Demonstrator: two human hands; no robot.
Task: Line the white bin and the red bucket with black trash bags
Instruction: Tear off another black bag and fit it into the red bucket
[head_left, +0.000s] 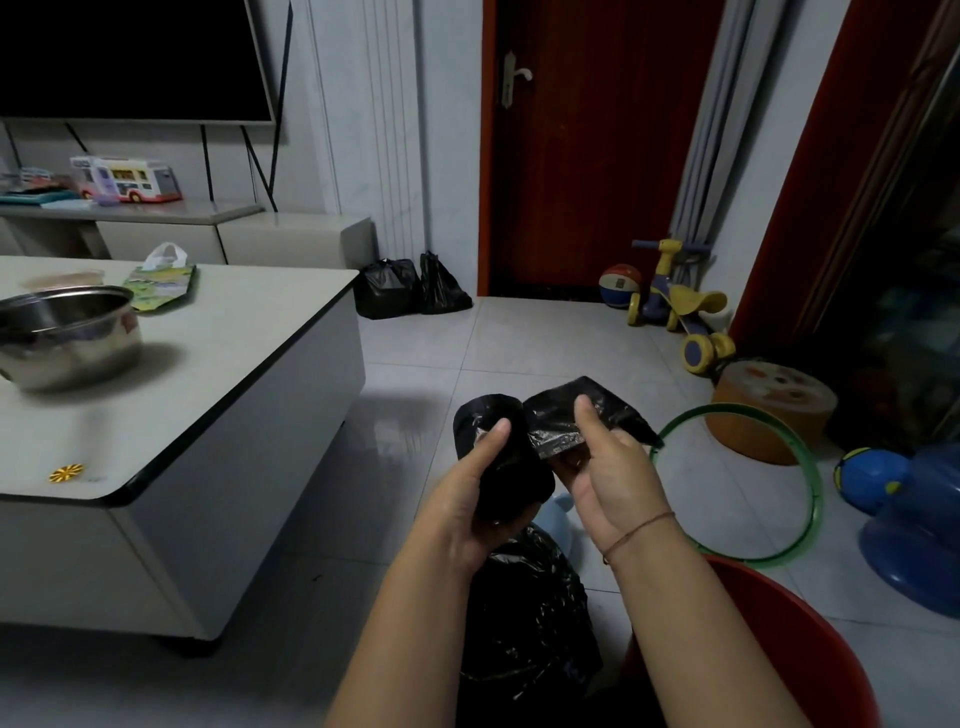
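Both hands are raised over the floor, working a roll of black bags. The left hand (475, 499) is wrapped around the roll (498, 457), thumb pressed on its front. The right hand (605, 467) pinches the loose bag (576, 415) that comes off the roll, thumb on top and fingers beneath; the two pieces meet between the thumbs.

Below the hands stands a bin (558, 519), only a pale sliver of its rim showing; a crinkled black bag (524, 618) already fills and covers it. Just right of it, at the lower edge, is the red bucket (769, 618); its inside is hidden by the right forearm, so whether it holds a bag cannot be told.

On the table (218, 374) to the left sits a steel pot (67, 338); its contents cannot be seen. Two filled black sacks (410, 286) rest on the floor by the door (597, 156). A green hoop (753, 483) lies on the tiles beyond the bucket.
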